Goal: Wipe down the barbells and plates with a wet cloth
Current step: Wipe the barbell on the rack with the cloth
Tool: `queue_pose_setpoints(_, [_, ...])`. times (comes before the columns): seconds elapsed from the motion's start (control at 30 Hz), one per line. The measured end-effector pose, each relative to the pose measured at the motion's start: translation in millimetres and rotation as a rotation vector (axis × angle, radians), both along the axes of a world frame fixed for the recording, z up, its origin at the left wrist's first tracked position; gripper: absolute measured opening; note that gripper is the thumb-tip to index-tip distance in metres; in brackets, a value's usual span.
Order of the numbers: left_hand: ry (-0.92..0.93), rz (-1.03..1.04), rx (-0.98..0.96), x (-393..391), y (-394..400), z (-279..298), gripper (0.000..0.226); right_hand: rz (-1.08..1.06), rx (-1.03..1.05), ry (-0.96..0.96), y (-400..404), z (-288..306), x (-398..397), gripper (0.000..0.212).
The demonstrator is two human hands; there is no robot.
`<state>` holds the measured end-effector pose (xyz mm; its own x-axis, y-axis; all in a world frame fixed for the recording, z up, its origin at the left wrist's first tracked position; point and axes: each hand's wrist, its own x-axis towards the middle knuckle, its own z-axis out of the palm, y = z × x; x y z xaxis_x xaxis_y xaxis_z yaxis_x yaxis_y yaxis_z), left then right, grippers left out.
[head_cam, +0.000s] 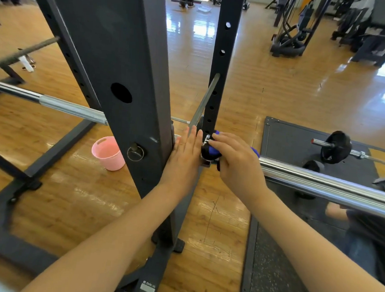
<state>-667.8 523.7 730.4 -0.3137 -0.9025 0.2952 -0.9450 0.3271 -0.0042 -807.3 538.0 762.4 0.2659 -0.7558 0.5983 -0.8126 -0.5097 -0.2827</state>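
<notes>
Two hands: both work at the collar end of the long chrome steel barbell [319, 181], which runs from frame centre to the right edge on the dark grey steel rack upright [128, 75].
Cloth: blue cloth [216, 150], soft and bunched, wrapped on the bar at centre.
Right hand [237, 163]: fingers curled over the cloth, gripping it.
Left hand [186, 154]: fingers straight, flat against the upright, holding nothing.
Handling: the bar looks heavy, rigid and slick; I judge it best wiped in place.
Surroundings: pink plastic bucket [108, 152] centre left on glossy wooden floor [279, 88]; black plate [336, 147] at right.
</notes>
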Motion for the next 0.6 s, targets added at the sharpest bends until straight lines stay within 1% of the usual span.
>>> queue_pose_setpoints(0.07, [0.022,-0.016,0.024,1,1,1,0.073,-0.035,0.000,0.005,-7,2,10,0.048])
queue_pose_setpoints(0.17, [0.125,-0.021,0.088,3,0,3,0.073,0.001,0.007,0.115,7,-20,11,0.056])
queue_pose_setpoints(0.23, [0.051,-0.006,0.051,4,-1,1,0.073,0.034,-0.002,0.127,21,-29,2,0.059])
queue_pose_setpoints(0.3, [-0.009,-0.002,0.022,3,0,1,0.075,0.027,-0.040,0.080,20,-25,-4,0.055])
queue_pose_setpoints(0.4, [0.013,0.000,0.028,3,-1,-1,0.074,-0.003,-0.051,0.056,7,-16,2,0.051])
queue_pose_setpoints(0.53, [0.007,-0.006,0.038,4,-1,-1,0.076,0.116,-0.040,0.231,14,-30,-6,0.054])
queue_pose_setpoints(0.6, [-0.025,-0.009,0.033,3,0,1,0.076,0.129,-0.074,0.259,22,-32,-21,0.051])
